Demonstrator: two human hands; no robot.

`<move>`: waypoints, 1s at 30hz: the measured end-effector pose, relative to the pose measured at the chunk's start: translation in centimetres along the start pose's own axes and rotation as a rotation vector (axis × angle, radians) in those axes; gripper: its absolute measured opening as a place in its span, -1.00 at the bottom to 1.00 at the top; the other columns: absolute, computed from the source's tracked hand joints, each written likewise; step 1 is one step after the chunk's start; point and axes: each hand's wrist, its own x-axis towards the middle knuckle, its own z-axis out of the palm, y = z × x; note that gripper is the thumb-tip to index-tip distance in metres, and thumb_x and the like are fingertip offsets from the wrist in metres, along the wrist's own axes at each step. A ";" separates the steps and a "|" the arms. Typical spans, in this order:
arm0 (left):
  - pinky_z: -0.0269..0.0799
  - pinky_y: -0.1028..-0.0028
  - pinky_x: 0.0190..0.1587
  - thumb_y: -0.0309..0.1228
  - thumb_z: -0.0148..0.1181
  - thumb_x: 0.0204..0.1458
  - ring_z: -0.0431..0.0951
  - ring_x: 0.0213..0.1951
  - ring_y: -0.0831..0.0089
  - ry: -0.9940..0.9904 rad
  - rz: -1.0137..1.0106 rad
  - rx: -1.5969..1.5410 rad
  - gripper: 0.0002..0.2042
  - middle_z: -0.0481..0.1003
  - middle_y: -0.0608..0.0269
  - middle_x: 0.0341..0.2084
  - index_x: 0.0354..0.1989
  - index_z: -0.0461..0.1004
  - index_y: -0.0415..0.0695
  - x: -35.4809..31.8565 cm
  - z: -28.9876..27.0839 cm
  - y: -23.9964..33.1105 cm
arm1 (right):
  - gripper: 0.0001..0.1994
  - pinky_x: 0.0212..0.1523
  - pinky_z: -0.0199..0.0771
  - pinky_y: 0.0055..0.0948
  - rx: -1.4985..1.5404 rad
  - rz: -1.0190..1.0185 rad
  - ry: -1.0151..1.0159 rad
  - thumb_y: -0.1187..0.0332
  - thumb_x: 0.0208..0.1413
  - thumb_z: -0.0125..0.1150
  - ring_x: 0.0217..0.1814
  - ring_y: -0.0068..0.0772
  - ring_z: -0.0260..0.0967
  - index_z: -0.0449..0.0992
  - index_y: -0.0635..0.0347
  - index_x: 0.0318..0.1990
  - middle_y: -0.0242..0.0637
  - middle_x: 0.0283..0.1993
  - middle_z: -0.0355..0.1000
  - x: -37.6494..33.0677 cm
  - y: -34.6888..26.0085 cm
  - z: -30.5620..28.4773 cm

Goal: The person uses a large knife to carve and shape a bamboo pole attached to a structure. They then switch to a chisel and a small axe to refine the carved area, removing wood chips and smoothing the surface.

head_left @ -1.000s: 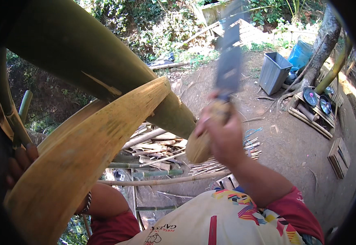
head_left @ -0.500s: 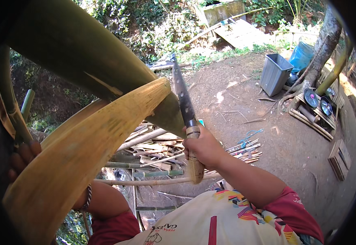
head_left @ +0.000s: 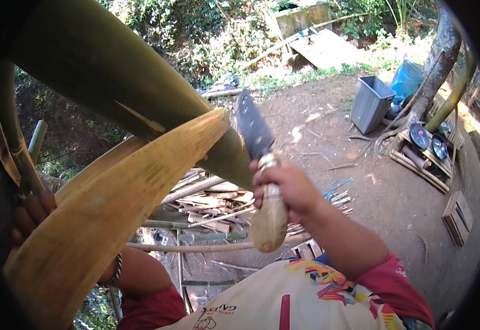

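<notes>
Two grips: our left hand (head_left: 33,214), between eight and nine o'clock, curls its fingers over the far edge of a split bamboo strip (head_left: 113,209), its thumb hidden from us; our right hand (head_left: 287,190), just off centre toward four, closes its fingers round the handle of a broad-bladed knife (head_left: 270,225).
Knife: we hold it near the centre, dark blade tilted toward eleven, bulbous wooden butt toward five; the blade appears just beside the bamboo culm (head_left: 135,71), though we cannot tell if they touch.
Culm: it slants from eleven o'clock down to the centre, thick and green, with a pale torn sliver on its side.
Strip: we see it widen from the centre toward eight o'clock, its upper end overlapping the culm; whether the two are joined we cannot tell.
Bamboo pile: split pieces (head_left: 212,201) lie just off centre toward seven.
Cord: a thin blue cord (head_left: 336,187) lies by slim sticks toward four.
Bin: a grey rectangular bin (head_left: 371,104) stands at two o'clock, near a tree trunk (head_left: 441,60) farther out.
Our clothing: a cream shirt (head_left: 262,291) with red sleeves fills six o'clock.
</notes>
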 end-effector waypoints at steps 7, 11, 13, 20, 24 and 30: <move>0.52 0.22 -0.20 -0.13 0.04 0.20 0.58 -0.21 0.22 0.024 0.205 0.222 -0.64 0.55 0.21 -0.16 -0.03 0.47 -0.16 0.3 -0.1 -0.5 | -0.51 -0.32 0.49 -0.43 -0.058 -0.939 0.091 0.56 0.09 0.05 -0.42 -0.53 0.38 0.14 0.26 0.20 -0.31 -0.31 0.33 -3.5 -3.6 2.9; 0.48 0.27 -0.32 -0.02 0.10 0.16 0.57 -0.30 0.29 -0.119 0.178 0.478 -0.67 0.55 0.36 -0.24 -0.10 0.53 0.03 0.3 0.1 -0.7 | -0.58 -0.39 0.49 -0.41 -0.158 -0.018 0.064 0.54 0.06 0.11 -0.44 -0.50 0.38 0.21 0.22 0.10 -0.30 -0.34 0.33 -0.3 2.8 1.2; 0.48 0.29 -0.35 0.00 0.12 0.14 0.57 -0.32 0.30 -0.031 0.174 0.418 -0.67 0.55 0.37 -0.27 -0.13 0.54 0.05 0.2 0.0 -0.9 | -0.56 -0.45 0.51 -0.34 0.052 0.015 0.031 0.55 0.03 0.13 -0.49 -0.45 0.39 0.22 0.28 0.09 -0.29 -0.35 0.33 -1.4 1.0 1.3; 0.51 0.37 -0.34 -0.04 0.18 0.12 0.59 -0.31 0.34 0.089 0.231 0.282 -0.66 0.57 0.35 -0.27 -0.12 0.54 -0.02 1.0 -0.4 -0.4 | -0.50 -0.30 0.46 -0.46 0.022 -1.036 -0.043 0.60 0.09 0.09 -0.40 -0.53 0.37 0.14 0.25 0.20 -0.32 -0.32 0.35 -3.1 -3.7 3.0; 0.53 0.39 -0.30 -0.04 0.23 0.09 0.61 -0.34 0.36 0.004 0.170 0.344 -0.64 0.59 0.38 -0.28 -0.11 0.55 -0.04 1.6 -0.4 0.2 | -0.56 -0.39 0.48 -0.40 -0.415 -0.107 0.095 0.54 0.02 0.08 -0.45 -0.47 0.39 0.22 0.31 0.11 -0.26 -0.37 0.32 1.2 5.4 -1.5; 0.40 0.30 -0.14 -0.06 0.05 0.15 0.55 -0.21 0.31 0.067 0.061 0.064 -0.67 0.55 0.33 -0.21 -0.11 0.53 -0.02 0.1 -0.3 0.0 | -0.53 -0.35 0.46 -0.42 -0.009 -0.693 -0.002 0.58 0.02 0.02 -0.42 -0.52 0.34 0.16 0.35 0.15 -0.28 -0.34 0.29 -4.6 -6.1 2.3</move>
